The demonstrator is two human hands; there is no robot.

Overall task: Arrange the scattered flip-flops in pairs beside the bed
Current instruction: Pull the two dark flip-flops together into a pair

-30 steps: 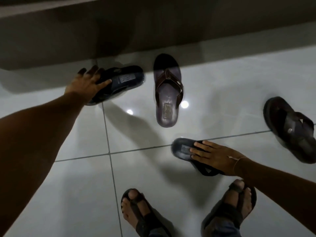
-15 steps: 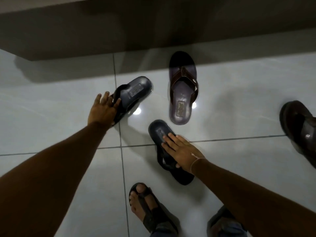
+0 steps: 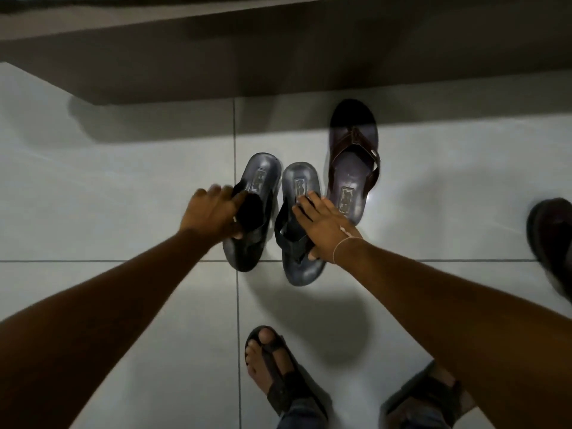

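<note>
Head view. The left hand [image 3: 213,213] was curled over the strap of the left black flip-flop [image 3: 252,209], gripping it. The right hand [image 3: 322,229] lay flat, fingers spread, pressing on the right black flip-flop [image 3: 298,224]; whether the thumb hooked the edge cannot be told. Both black flip-flops lay between the hands, side by side, heels toward the bed [image 3: 216,66], on the floor [image 3: 123,187].

Risks, as judged:
- The two black flip-flops were slightly angled and offset lengthwise. Releasing them as they lay would leave an uneven pair.
- The brown flip-flop [image 3: 353,162] lay just beyond the right hand, touching or almost touching its fingers. A further sideways push of the right hand would probably knock it out of line.
- The flat right hand held by pressure only; on the glossy tiles the sole could slip from under it.
- A dark sandal [image 3: 551,243] lay well to the right of the right hand, cut by the frame edge. Its type cannot be confirmed, so matching it to the brown one is uncertain.

Count:
- Black flip-flops: two.
- Brown flip-flops: one.
- Dark sandal at the edge: one.
- Sandals worn on the feet: two.
- Hands: two.
</note>
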